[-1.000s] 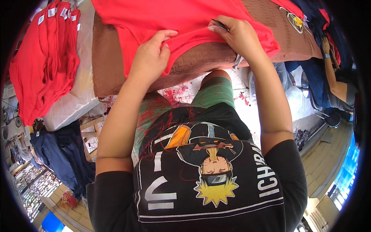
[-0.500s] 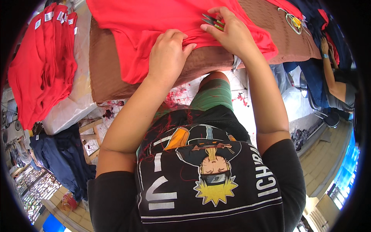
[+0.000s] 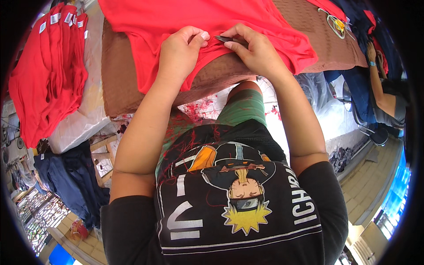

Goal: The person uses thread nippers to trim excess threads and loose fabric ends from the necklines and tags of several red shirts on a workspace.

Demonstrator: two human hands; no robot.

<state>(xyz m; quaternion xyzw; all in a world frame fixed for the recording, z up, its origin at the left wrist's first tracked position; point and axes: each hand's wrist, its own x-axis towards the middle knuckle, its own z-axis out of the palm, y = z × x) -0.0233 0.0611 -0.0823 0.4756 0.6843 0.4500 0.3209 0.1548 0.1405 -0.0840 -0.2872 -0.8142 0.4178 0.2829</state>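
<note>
A red sleeveless garment (image 3: 212,20) lies spread over a surface covered in brown cloth (image 3: 121,70), its near edge curving under both my hands. My left hand (image 3: 181,51) is closed in a pinch over that edge, thumb against forefinger. What sits between those fingertips is too small to make out. Dark-bladed thread snips (image 3: 225,39) are gripped in my right hand (image 3: 258,51). Their tips point left toward my left fingertips, a short gap apart, just above the red cloth. My fingers hide most of the snips' handle.
Red garments with white tags (image 3: 53,75) are piled on a plastic-wrapped stack at the left. Dark blue clothing (image 3: 73,181) hangs below it. Yellow and white cord (image 3: 336,26) lies at the right. Another person's arm (image 3: 377,79) reaches dark cloth at far right. Red thread scraps litter the floor.
My left hand has risen off the fabric edge into a pinch. My right hand has come down and left, bringing the snips' tips close to my left fingers. The garment's near edge has shifted.
</note>
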